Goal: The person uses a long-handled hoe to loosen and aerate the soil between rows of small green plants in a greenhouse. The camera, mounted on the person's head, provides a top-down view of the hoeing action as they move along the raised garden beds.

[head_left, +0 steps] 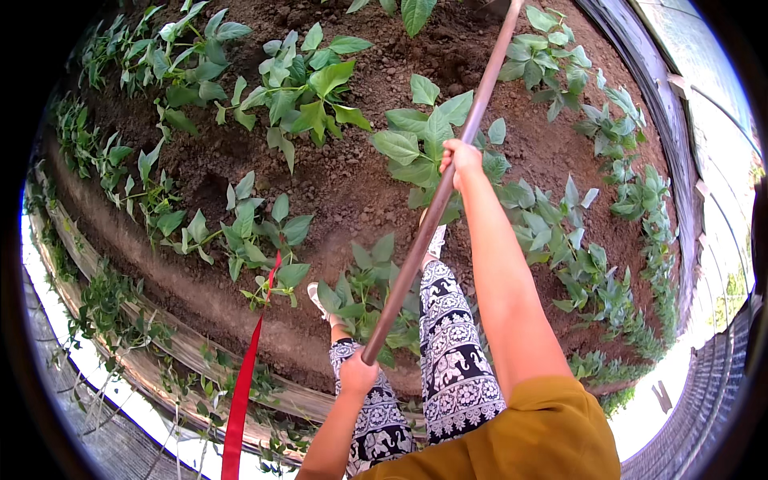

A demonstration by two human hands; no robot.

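A long-handled garden tool with a brown shaft (410, 264) runs slantwise from near my legs to the top of the view. Its head is cut off or too dark at the top rim to identify. My left hand (358, 373) is wrapped around the shaft's near end, just in front of my left thigh. Farther up the shaft, my right hand (463, 161) grips it above a broad-leaved plant (429, 141). Another leafy plant (375, 294) grows between my feet, partly hidden by the shaft.
Rows of similar plants (315, 84) stand in loose brown soil (342, 180). A red ribbon (245, 384) hangs at the lower left. Dark sheeting (666, 120) edges the bed on the right. My white shoes (318, 299) are on the soil among the plants.
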